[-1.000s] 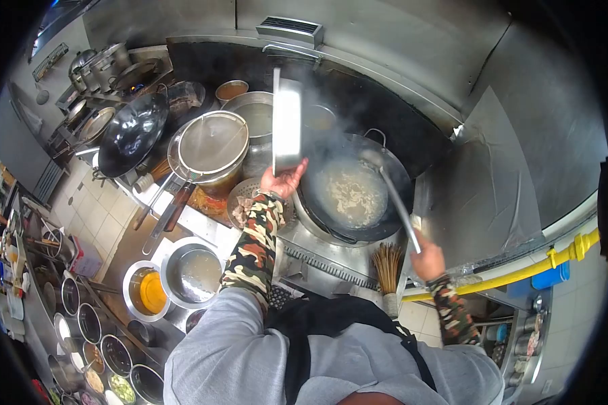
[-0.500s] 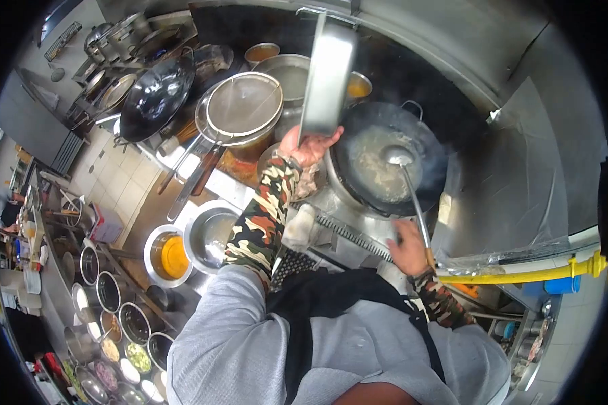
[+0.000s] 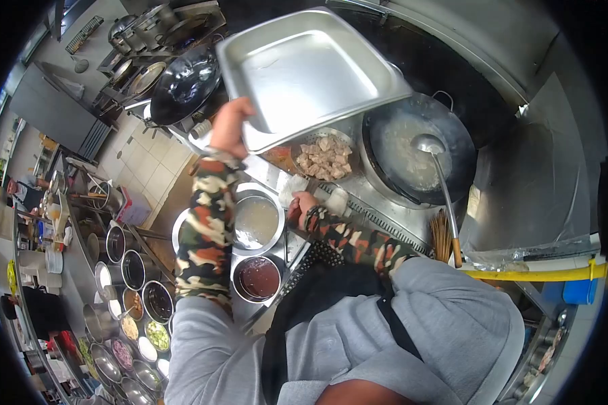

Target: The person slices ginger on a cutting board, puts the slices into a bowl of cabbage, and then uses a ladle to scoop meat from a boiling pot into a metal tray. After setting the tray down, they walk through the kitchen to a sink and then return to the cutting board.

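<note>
Steel tray (image 3: pixel 311 67) held up high over the stove.

One person stands at the stove, and the left hand (image 3: pixel 228 127) is closed on the tray's near edge and holds it up flat and empty above the counter. The right hand (image 3: pixel 304 204) is down low by a white cloth (image 3: pixel 289 189), fingers curled on it, near a strainer of meat chunks (image 3: pixel 324 156). A ladle (image 3: pixel 428 144) rests in the black wok (image 3: pixel 419 152), with no hand on its long handle. A bowl of pale liquid (image 3: pixel 255 221) and a bowl of dark red sauce (image 3: pixel 258 278) sit just under the arms.
</note>
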Motion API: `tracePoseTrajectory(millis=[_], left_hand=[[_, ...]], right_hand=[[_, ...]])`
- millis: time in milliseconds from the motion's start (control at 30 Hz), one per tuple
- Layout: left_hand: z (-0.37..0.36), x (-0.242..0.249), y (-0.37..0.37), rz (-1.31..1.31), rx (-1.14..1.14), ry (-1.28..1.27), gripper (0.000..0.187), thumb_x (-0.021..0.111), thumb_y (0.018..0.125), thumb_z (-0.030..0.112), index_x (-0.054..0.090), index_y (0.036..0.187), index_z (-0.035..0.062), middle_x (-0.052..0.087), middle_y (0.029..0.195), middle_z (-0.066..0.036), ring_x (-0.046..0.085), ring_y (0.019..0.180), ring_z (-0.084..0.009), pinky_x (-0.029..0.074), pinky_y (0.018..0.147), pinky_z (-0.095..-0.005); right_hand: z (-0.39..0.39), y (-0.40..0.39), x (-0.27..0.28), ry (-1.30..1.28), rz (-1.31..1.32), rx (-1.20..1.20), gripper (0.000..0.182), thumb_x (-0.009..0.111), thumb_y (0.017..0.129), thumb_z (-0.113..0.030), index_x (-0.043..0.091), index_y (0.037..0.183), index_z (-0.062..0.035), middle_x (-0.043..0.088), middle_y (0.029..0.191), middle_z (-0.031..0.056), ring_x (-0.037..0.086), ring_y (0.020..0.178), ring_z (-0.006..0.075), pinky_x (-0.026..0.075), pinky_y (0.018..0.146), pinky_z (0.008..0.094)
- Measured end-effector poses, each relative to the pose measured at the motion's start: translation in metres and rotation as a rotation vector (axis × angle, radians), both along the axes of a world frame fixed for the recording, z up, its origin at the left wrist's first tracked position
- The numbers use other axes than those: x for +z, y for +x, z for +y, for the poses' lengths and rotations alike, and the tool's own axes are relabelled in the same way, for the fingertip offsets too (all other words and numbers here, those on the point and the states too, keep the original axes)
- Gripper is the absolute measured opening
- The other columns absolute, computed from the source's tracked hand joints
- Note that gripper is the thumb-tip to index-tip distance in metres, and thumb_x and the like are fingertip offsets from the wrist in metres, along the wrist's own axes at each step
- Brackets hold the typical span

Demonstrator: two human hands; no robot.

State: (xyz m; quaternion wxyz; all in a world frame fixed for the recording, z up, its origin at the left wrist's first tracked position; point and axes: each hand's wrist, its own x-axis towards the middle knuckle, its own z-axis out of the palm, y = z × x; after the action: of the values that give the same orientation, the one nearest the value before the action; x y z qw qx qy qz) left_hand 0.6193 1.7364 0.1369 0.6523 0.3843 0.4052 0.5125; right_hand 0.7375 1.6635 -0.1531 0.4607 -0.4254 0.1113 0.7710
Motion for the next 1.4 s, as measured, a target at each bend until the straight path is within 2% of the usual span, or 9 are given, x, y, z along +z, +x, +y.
tracePoseTrajectory(millis=[200, 300, 433, 767, 933, 1000, 1100, 1300, 1400], left_hand=[[0.016, -0.017, -0.089, -0.146, 0.102, -0.010, 0.027, 0.050, 0.074, 0.008, 0.055, 0.095, -0.0074, 0.060, 0.086, -0.016, 0.063, 0.077, -0.0294, 0.055, 0.074, -0.0410], [0.025, -0.020, -0.094, -0.132, 0.214, -0.018, 0.016, 0.052, 0.073, 0.005, 0.057, 0.084, -0.0057, 0.058, 0.080, -0.013, 0.060, 0.072, -0.0271, 0.053, 0.069, -0.0393], [0.030, -0.013, -0.083, -0.101, 0.366, 0.046, 0.006, 0.056, 0.072, 0.004, 0.054, 0.070, -0.0013, 0.051, 0.070, -0.007, 0.056, 0.063, -0.0219, 0.049, 0.060, -0.0364], [0.010, -0.059, -0.006, 0.187, 0.273, 0.124, 0.015, 0.058, 0.068, 0.010, 0.053, 0.079, -0.0004, 0.051, 0.074, -0.007, 0.048, 0.063, -0.0194, 0.042, 0.059, -0.0361], [-0.019, -0.094, 0.067, -0.115, 0.110, -0.084, 0.017, 0.059, 0.068, 0.011, 0.054, 0.078, -0.0019, 0.050, 0.072, -0.007, 0.046, 0.063, -0.0195, 0.040, 0.058, -0.0358], [-0.024, -0.104, 0.075, -0.207, 0.047, -0.147, 0.013, 0.057, 0.069, 0.007, 0.054, 0.077, -0.0023, 0.052, 0.072, -0.007, 0.052, 0.065, -0.0210, 0.045, 0.061, -0.0359], [-0.034, -0.125, 0.074, -0.362, -0.003, -0.133, 0.008, 0.055, 0.069, 0.004, 0.054, 0.075, -0.0015, 0.054, 0.072, -0.008, 0.055, 0.066, -0.0213, 0.047, 0.063, -0.0347], [-0.065, -0.149, 0.049, -0.451, 0.053, -0.132, 0.014, 0.050, 0.072, 0.000, 0.055, 0.084, -0.0037, 0.056, 0.077, -0.008, 0.058, 0.068, -0.0206, 0.051, 0.063, -0.0333], [-0.103, -0.109, 0.020, -0.342, 0.209, -0.086, 0.021, 0.049, 0.072, -0.001, 0.055, 0.093, -0.0041, 0.056, 0.078, -0.006, 0.056, 0.070, -0.0178, 0.049, 0.064, -0.0301]], right_hand=[[-0.043, 0.094, 0.075, 0.284, -0.178, 0.543, 0.034, 0.052, 0.090, -0.016, 0.040, 0.059, -0.0110, 0.048, 0.053, 0.0069, 0.048, 0.045, 0.0230, 0.041, 0.043, 0.0363], [-0.088, 0.132, 0.148, 0.178, -0.055, 0.542, 0.028, 0.052, 0.097, -0.019, 0.044, 0.070, -0.0146, 0.036, 0.057, -0.0071, 0.038, 0.046, 0.0056, 0.036, 0.043, 0.0242], [-0.132, 0.189, 0.224, 0.084, -0.086, 0.501, 0.020, 0.053, 0.097, -0.018, 0.049, 0.113, -0.0071, 0.041, 0.067, -0.0059, 0.038, 0.051, 0.0048, 0.032, 0.045, 0.0235], [-0.189, 0.214, 0.331, 0.273, -0.634, 0.333, 0.022, 0.058, 0.091, -0.014, 0.053, 0.110, -0.0042, 0.043, 0.064, -0.0036, 0.040, 0.047, 0.0067, 0.035, 0.041, 0.0258], [-0.149, 0.207, 0.310, 0.378, -1.278, 0.529, 0.030, 0.062, 0.087, -0.012, 0.050, 0.112, 0.0004, 0.052, 0.066, 0.0055, 0.053, 0.051, 0.0168, 0.047, 0.047, 0.0352], [-0.132, 0.218, 0.281, 0.840, -2.005, 0.410, 0.043, 0.064, 0.084, -0.013, 0.045, 0.119, 0.0032, 0.061, 0.074, 0.0154, 0.063, 0.062, 0.0291, 0.052, 0.060, 0.0421], [-0.127, 0.216, 0.306, 0.598, -2.218, 0.295, 0.049, 0.064, 0.083, -0.012, 0.042, 0.123, 0.0036, 0.064, 0.081, 0.0209, 0.065, 0.074, 0.0360, 0.052, 0.071, 0.0422], [-0.107, 0.244, 0.313, 0.568, -2.267, 0.231, 0.038, 0.061, 0.084, -0.010, 0.044, 0.114, 0.0054, 0.062, 0.081, 0.0249, 0.063, 0.079, 0.0410, 0.049, 0.070, 0.0450], [-0.095, 0.242, 0.283, 0.502, -1.977, 0.337, 0.029, 0.061, 0.085, -0.010, 0.044, 0.105, 0.0031, 0.057, 0.069, 0.0154, 0.059, 0.055, 0.0281, 0.048, 0.050, 0.0401]])
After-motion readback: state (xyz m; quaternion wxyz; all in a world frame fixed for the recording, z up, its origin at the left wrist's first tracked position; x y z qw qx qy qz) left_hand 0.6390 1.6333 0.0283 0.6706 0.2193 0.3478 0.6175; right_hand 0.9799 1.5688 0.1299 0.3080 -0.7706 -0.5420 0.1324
